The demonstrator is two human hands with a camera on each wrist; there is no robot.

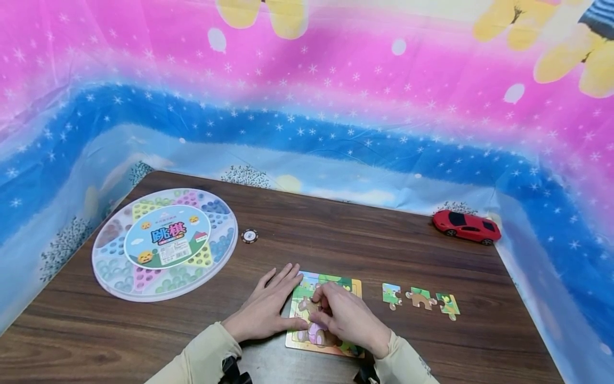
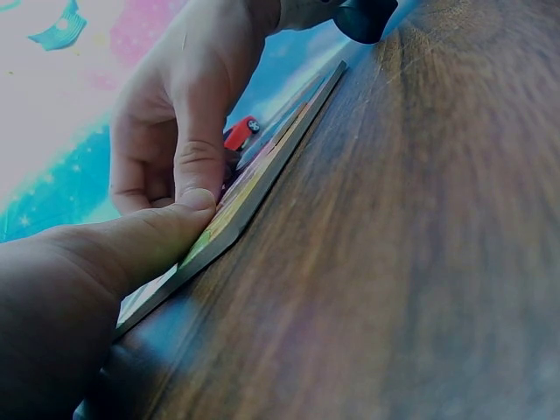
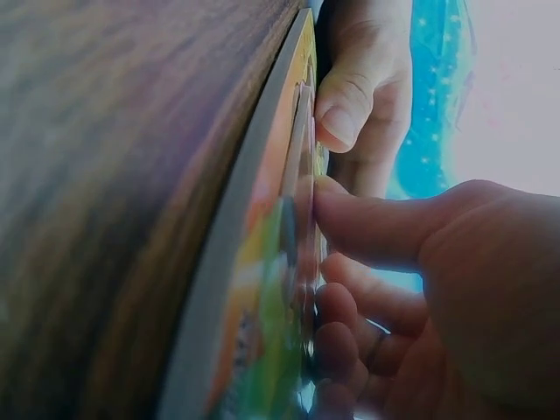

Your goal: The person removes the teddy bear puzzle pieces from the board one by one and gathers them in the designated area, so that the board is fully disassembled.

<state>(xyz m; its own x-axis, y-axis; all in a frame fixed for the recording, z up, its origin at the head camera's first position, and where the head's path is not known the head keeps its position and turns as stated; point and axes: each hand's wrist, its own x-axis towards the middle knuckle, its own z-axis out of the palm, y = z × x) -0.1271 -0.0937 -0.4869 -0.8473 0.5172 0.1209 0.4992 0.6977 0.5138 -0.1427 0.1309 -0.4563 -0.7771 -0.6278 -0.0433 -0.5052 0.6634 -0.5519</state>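
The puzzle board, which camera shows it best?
The head view: the puzzle board lies flat on the table, its picture visible between the left hand and the right hand. Both wrist views catch it only edge-on, close and blurred, so its picture cannot be read.

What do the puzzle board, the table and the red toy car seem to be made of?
Puzzle board: likely printed cardboard, its grey layered edge showing in the wrist views.
Table: dark wood or wood-look laminate, with visible grain.
Red toy car: probably glossy plastic, with shiny highlights.
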